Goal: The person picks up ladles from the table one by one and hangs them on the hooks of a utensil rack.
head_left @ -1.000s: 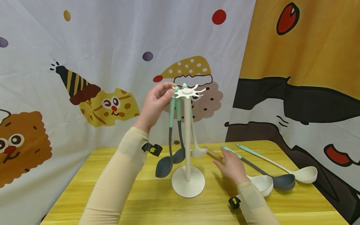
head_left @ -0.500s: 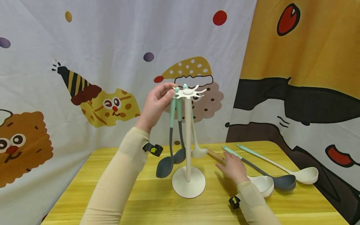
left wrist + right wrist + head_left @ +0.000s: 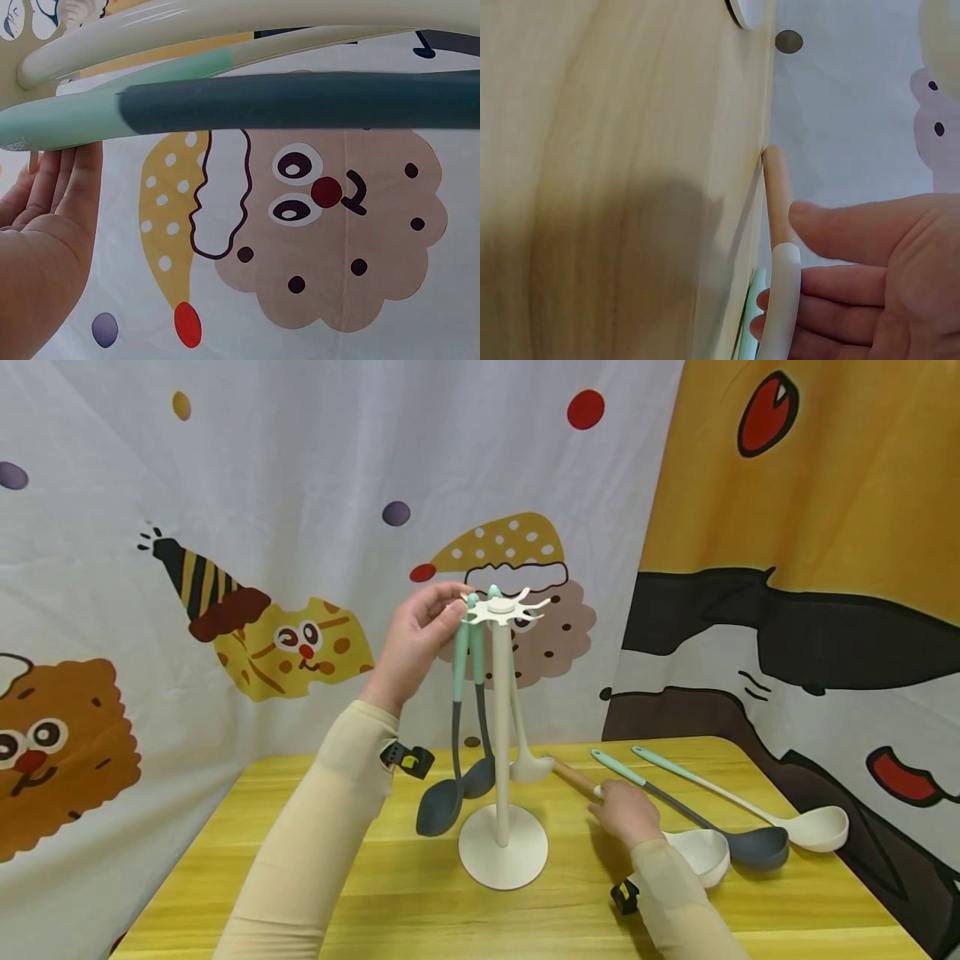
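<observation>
Left hand [image 3: 411, 647] at the top of a white utensil stand [image 3: 502, 735], right hand [image 3: 626, 810] around a wooden-handled ladle [image 3: 701, 857]

To the left of the stand, an arm in a cream sleeve [image 3: 311, 827] reaches up. The left thumb and index finger pinch the top of the mint handle of a gray spoon [image 3: 456, 731], right at one of the stand's hooks. The other fingers lie close together behind that handle. The spoon hangs below the fingertips, its bowl down.

Between this spoon and the stand's post hangs a second gray utensil [image 3: 478, 777]; a cream ladle [image 3: 531, 767] hangs just right of the post, farther back.

To the right of the stand, the right hand is low over the yellow wooden table [image 3: 405, 906]. Its fingers curl around the ladle's white shaft, with the thumb along the opposite side, near the wooden part. The wooden handle points from the hand toward the stand; the white bowl lies on the other side, beside the wrist.

Farther right of the stand, a gray ladle [image 3: 757, 846] and then a white ladle [image 3: 821, 827] lie on the table, both mint-handled.
</observation>
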Available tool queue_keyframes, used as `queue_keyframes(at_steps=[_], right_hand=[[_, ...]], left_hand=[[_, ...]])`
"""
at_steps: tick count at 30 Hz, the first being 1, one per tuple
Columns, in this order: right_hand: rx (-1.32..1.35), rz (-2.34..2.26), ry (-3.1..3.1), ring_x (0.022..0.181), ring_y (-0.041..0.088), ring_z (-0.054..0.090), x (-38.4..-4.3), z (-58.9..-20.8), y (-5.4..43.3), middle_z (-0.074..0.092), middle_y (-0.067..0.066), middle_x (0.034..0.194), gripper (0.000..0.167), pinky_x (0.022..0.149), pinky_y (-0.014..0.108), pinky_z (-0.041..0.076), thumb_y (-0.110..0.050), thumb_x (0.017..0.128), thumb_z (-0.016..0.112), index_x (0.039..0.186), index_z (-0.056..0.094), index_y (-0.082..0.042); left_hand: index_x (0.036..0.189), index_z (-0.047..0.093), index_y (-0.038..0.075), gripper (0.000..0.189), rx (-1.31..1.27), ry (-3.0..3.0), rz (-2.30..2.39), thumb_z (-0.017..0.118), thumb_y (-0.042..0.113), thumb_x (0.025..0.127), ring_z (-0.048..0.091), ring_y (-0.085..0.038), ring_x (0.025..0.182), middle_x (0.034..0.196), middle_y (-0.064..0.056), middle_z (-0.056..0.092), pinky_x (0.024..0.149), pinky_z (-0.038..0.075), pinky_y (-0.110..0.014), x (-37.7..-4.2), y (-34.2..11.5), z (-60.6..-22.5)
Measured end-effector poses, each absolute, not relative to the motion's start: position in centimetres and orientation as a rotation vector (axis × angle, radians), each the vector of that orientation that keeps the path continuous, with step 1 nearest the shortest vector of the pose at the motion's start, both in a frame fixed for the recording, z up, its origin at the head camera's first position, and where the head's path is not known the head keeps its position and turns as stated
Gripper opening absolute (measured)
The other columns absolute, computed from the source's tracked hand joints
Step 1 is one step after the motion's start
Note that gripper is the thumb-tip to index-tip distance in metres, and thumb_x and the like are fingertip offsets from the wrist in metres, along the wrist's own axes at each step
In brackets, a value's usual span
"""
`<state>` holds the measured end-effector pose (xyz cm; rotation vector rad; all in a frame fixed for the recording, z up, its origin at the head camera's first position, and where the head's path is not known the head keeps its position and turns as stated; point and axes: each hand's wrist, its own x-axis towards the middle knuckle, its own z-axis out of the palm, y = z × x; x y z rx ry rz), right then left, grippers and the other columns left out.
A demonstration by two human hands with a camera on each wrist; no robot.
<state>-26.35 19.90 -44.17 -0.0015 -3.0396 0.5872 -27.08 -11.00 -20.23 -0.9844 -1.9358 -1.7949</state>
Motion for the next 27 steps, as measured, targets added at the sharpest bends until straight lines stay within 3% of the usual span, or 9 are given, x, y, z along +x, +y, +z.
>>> queue_keyframes(at_steps=[8,13,27], right_hand=[[-0.037,0.583,-3.033,0.083,0.032,0.064,-27.05,-44.36,20.08,0.067,0.012,0.091,0.016,0.062,0.049,0.051,-0.007,0.090,0.068,0.105,0.070,-0.003],[-0.050,0.575,-3.036,0.079,0.030,0.062,-27.28,-44.59,20.22,0.067,0.014,0.091,0.016,0.060,0.047,0.050,-0.002,0.092,0.061,0.104,0.070,-0.003],[-0.081,0.625,-2.997,0.086,0.036,0.065,-26.77,-44.38,20.32,0.069,0.016,0.099,0.019,0.061,0.050,0.051,-0.009,0.094,0.064,0.111,0.070,-0.005]], left_hand=[[0.126,0.057,-0.002,0.031,-0.986,-1.934,-1.795,0.053,0.016,0.102,0.060,-0.018,0.093,0.107,-0.008,0.064,0.089,0.053,-0.034,-27.03,-10.97,-20.17],[0.126,0.057,-0.002,0.030,-0.989,-1.936,-1.803,0.053,0.016,0.102,0.061,-0.019,0.094,0.108,-0.010,0.064,0.090,0.053,-0.034,-27.15,-10.99,-20.22],[0.126,0.058,-0.002,0.031,-0.991,-1.948,-1.799,0.054,0.017,0.102,0.061,-0.019,0.093,0.108,-0.009,0.064,0.087,0.054,-0.033,-27.07,-11.10,-20.14]])
